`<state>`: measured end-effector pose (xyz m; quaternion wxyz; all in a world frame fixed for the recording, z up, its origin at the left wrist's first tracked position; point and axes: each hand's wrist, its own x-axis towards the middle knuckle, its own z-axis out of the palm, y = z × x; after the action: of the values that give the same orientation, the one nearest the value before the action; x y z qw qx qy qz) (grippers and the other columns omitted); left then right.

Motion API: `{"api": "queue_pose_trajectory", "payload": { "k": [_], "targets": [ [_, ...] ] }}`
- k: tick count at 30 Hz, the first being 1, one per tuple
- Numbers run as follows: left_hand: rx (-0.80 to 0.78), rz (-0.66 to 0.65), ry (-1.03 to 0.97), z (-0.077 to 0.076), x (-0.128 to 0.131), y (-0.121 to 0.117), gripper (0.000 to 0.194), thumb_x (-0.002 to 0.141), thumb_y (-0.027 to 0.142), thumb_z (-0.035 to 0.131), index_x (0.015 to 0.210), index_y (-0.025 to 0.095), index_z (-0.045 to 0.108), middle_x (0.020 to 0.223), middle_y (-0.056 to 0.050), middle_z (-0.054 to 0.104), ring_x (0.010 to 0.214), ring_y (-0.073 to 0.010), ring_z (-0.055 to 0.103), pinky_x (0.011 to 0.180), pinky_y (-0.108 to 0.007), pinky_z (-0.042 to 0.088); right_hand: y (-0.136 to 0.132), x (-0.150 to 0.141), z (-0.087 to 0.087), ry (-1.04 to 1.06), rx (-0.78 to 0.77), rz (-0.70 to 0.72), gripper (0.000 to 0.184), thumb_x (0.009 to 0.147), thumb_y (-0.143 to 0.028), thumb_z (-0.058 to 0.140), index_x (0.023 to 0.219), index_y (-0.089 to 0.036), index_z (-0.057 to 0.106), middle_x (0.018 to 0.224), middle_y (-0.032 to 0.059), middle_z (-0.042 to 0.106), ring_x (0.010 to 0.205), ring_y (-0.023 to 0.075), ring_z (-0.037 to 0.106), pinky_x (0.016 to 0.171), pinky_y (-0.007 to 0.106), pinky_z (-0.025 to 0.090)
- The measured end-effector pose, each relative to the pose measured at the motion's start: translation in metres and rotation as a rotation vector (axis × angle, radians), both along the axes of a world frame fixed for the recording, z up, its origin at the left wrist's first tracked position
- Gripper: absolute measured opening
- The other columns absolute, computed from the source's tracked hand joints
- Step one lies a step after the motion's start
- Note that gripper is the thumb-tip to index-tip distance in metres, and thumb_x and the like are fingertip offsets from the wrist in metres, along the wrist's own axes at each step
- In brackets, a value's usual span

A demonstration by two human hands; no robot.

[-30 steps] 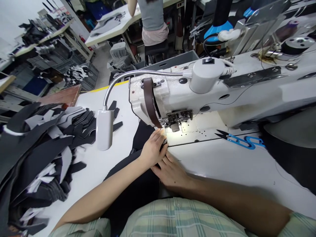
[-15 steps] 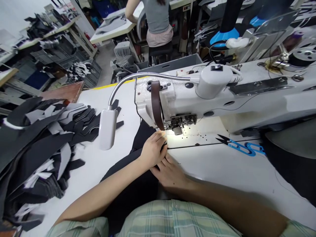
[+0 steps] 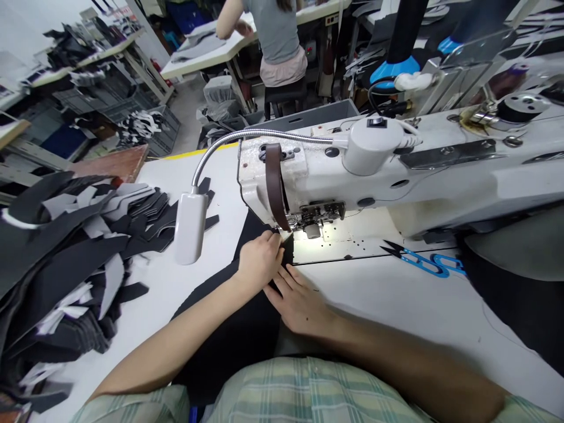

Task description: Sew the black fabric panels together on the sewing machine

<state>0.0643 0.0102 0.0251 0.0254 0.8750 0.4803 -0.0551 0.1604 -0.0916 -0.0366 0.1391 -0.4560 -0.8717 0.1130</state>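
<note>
A white sewing machine stands across the table, its needle area lit. A black fabric piece runs from my lap up to the presser foot. My left hand rests on the fabric just left of the foot, fingers curled and pinching its edge. My right hand lies flat on the fabric behind it, fingers stretched towards the needle.
A gooseneck lamp hangs over the table's left half. A heap of black and grey cut pieces fills the left side. Blue thread snips lie right of the needle plate. Another person stands at a far table.
My left hand has slid a little left and back along the fabric edge, and more black fabric now shows at the foot. The view shifted slightly.
</note>
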Motion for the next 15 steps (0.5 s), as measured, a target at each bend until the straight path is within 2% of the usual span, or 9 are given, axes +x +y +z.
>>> {"api": "queue_pose_trajectory", "payload": {
  "k": [2,4,6,8,12,15],
  "targets": [
    [0.092,0.046,0.078,0.010,-0.002,-0.006,0.021,0.092,0.018,0.041,0.093,0.015,0.062,0.096,-0.010,0.063,0.075,-0.0200,0.063,0.055,-0.028,0.048,-0.005,-0.005,-0.004,-0.003,0.042,0.012,0.045,0.089,-0.015,0.043,0.134,-0.009,0.045,0.139,0.0243,0.044,0.132,0.0290,0.038,0.110,0.049,0.028],
    [0.106,-0.055,0.095,0.013,-0.002,-0.015,0.024,0.092,0.013,0.038,0.093,0.016,0.062,0.105,-0.011,0.063,0.079,-0.0190,0.064,0.055,-0.026,0.048,-0.010,-0.010,-0.009,-0.003,0.095,0.026,0.041,0.090,-0.013,0.041,0.129,-0.009,0.049,0.131,0.0234,0.052,0.126,0.0286,0.046,0.107,0.049,0.032],
    [0.016,-0.208,0.088,0.009,-0.001,-0.024,0.024,0.089,0.006,0.041,0.096,0.015,0.062,0.111,-0.011,0.063,0.082,-0.0174,0.065,0.059,-0.024,0.051,-0.012,-0.012,-0.013,-0.005,0.133,0.046,0.037,0.090,-0.013,0.040,0.125,-0.010,0.054,0.118,0.0195,0.062,0.115,0.0276,0.056,0.104,0.048,0.037],
    [-0.082,-0.278,0.078,0.000,0.000,-0.031,0.025,0.086,0.003,0.044,0.100,0.013,0.062,0.117,-0.012,0.063,0.083,-0.0164,0.067,0.063,-0.023,0.054,-0.013,-0.012,-0.014,-0.011,0.150,0.065,0.036,0.090,-0.015,0.041,0.123,-0.010,0.056,0.108,0.0167,0.067,0.106,0.0278,0.061,0.102,0.047,0.040],
    [-0.152,-0.221,-0.008,-0.018,-0.002,-0.032,0.025,0.086,0.006,0.046,0.105,0.011,0.061,0.128,-0.014,0.059,0.092,-0.0182,0.068,0.072,-0.026,0.057,-0.012,-0.007,-0.007,-0.037,0.158,0.072,0.041,0.089,-0.019,0.043,0.126,-0.005,0.053,0.110,0.0212,0.065,0.108,0.0317,0.060,0.100,0.049,0.041],
    [-0.166,-0.199,-0.097,-0.023,-0.007,-0.028,0.028,0.087,0.008,0.044,0.111,0.012,0.059,0.131,-0.013,0.057,0.102,-0.0188,0.066,0.077,-0.026,0.057,-0.011,-0.005,-0.001,-0.043,0.128,0.060,0.043,0.088,-0.019,0.044,0.127,-0.002,0.051,0.115,0.0247,0.062,0.112,0.0329,0.057,0.101,0.049,0.041]
  ]
}}
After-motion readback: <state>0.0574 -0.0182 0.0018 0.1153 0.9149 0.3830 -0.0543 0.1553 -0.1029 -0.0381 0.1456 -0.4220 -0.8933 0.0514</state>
